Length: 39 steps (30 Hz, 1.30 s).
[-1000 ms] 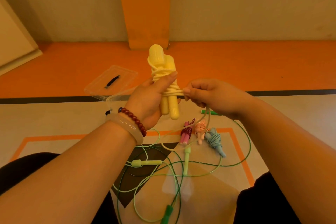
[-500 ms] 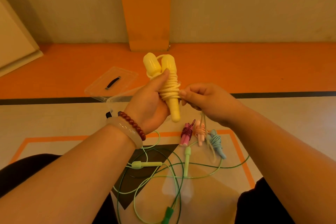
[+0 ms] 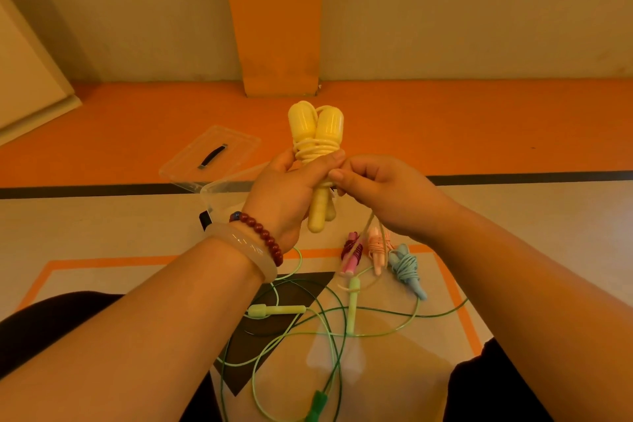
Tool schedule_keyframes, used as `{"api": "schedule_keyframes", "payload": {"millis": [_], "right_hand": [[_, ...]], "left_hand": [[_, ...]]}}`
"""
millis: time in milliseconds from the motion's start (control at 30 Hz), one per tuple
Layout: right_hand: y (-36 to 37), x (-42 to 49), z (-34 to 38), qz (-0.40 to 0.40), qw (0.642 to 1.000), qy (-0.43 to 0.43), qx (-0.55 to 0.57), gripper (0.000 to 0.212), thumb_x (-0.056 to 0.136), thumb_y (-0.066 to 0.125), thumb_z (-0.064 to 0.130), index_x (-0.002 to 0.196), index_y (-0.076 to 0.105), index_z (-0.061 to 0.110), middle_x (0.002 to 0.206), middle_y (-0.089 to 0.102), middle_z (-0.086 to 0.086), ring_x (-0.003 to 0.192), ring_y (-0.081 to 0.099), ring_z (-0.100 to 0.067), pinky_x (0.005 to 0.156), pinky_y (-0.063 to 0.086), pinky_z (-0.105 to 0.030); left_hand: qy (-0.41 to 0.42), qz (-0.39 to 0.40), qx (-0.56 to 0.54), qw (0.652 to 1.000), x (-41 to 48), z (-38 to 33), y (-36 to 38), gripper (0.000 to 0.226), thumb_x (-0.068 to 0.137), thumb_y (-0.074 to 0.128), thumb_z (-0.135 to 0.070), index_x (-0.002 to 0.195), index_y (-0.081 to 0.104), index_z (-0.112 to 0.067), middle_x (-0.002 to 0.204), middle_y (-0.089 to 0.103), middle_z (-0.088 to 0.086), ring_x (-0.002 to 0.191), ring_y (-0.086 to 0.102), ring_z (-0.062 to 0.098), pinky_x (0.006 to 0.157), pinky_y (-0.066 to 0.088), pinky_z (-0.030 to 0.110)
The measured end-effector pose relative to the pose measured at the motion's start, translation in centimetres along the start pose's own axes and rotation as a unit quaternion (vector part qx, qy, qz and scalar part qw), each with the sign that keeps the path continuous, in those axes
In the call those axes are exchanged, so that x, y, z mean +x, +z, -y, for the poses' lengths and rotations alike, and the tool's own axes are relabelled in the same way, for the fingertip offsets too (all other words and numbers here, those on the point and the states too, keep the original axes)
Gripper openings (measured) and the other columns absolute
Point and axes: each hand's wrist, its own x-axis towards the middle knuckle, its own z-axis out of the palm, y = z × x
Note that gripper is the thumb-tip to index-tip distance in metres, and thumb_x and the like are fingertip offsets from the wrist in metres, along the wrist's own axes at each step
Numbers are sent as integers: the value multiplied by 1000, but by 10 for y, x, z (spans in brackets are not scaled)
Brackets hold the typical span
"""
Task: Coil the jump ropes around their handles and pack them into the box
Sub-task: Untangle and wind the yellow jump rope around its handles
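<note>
over the floor (image 3: 102, 233), left hand (image 3: 284, 195) clasps the yellow handles (image 3: 317, 130), right hand (image 3: 383, 195) pinches the yellow cord (image 3: 317, 149); likely last wraps, then tucking the tail.

Dim, warm orange-yellow light tints everything, with only soft, faint shadows. A pale sheen lies on the lid (image 3: 236, 151) and the bangle (image 3: 246, 247). The floor line (image 3: 513, 177) bows near the edges, and detail is slightly soft.

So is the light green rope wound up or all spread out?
Spread out. The light green rope lies on the floor in wide loose loops, its two handles apart.
</note>
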Motion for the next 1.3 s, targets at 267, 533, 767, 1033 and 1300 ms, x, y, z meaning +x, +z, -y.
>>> {"api": "schedule_keyframes", "payload": {"millis": [267, 533, 767, 1033, 1300], "right_hand": [[3, 0, 1, 24, 998, -25, -53, 24, 97, 53, 28, 87, 65, 10, 84, 68, -6, 81, 61, -21, 74, 46, -35], [3, 0, 5, 69, 990, -38, -117, 20, 98, 52, 26, 81, 62, 21, 74, 64, 6, 66, 54, -2, 63, 44, -23], [-24, -1, 1, 54, 992, 36, -109, 30, 98, 42, 41, 82, 61, 24, 64, 50, 8, 53, 44, 2, 60, 38, -23], [-27, -2, 4, 30, 995, 46, -88, 45, 97, 41, 46, 68, 60, 18, 59, 45, 4, 51, 38, -3, 58, 36, -24], [-30, 0, 3, -1, 996, 57, -62, 41, 95, 44, 46, 67, 60, 20, 54, 51, 10, 51, 46, -1, 55, 40, -14]], "left_hand": [[29, 5, 61, 998, 0, 7, 1, 30, 95, 55, -32, 116, 58, -11, 85, 63, 18, 67, 57, 27, 69, 48, 41], [46, -15, 143, 989, -5, 3, 4, 41, 94, 47, -53, 103, 55, -14, 67, 57, 8, 44, 48, 17, 40, 37, 24], [36, -17, 48, 998, 0, -9, -1, 35, 89, 58, -51, 99, 61, -18, 87, 70, 5, 72, 67, 20, 63, 57, 39], [-12, 35, -59, 998, -4, -10, 0, 21, 86, 65, -27, 101, 60, -13, 83, 67, 4, 69, 65, 15, 57, 54, 26], [-39, 86, -92, 991, -4, -12, -4, 16, 92, 54, -29, 106, 60, -22, 95, 68, 4, 94, 65, 22, 84, 56, 40]]}}
